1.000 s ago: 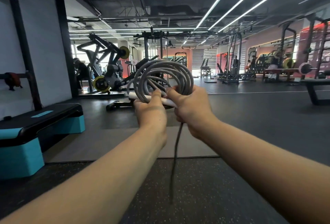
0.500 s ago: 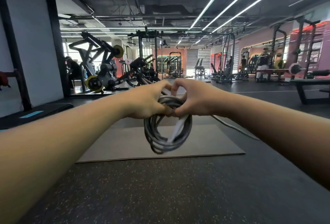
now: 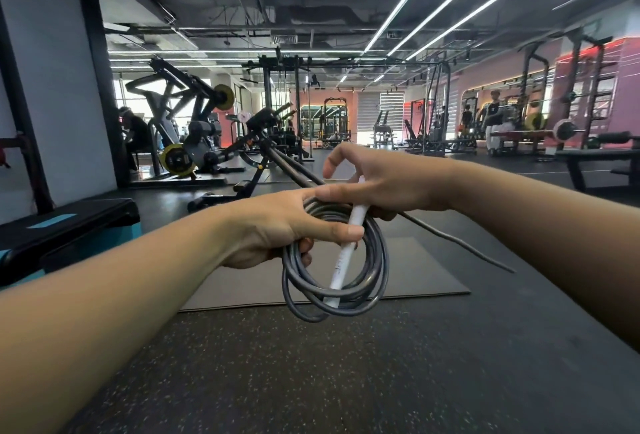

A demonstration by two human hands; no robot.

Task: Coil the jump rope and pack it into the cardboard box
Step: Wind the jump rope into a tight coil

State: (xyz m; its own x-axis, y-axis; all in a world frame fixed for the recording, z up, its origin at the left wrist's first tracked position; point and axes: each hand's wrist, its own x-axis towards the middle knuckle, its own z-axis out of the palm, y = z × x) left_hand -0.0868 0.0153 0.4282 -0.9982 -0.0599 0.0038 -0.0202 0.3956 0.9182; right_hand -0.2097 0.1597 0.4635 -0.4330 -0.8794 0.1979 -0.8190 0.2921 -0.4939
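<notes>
A grey jump rope (image 3: 375,262) hangs in several loops in front of me, with its white handle (image 3: 346,253) lying slantwise across the coil. My left hand (image 3: 273,229) grips the top left of the coil, thumb laid over the loops toward the handle. My right hand (image 3: 384,184) holds the upper end of the handle and the rope beside it, with its index finger and thumb raised. A loose rope tail (image 3: 460,243) trails right and down from under my right hand. No cardboard box is in view.
A grey mat (image 3: 429,271) lies on the dark speckled floor below the hands. A black and teal step platform (image 3: 69,226) stands at the left. Weight machines (image 3: 194,136) and racks fill the back of the gym, where people stand at the far right.
My hands have drawn a little apart. The right hand has loosened, its index finger and thumb now lifted. The rope tail stretches farther right.
</notes>
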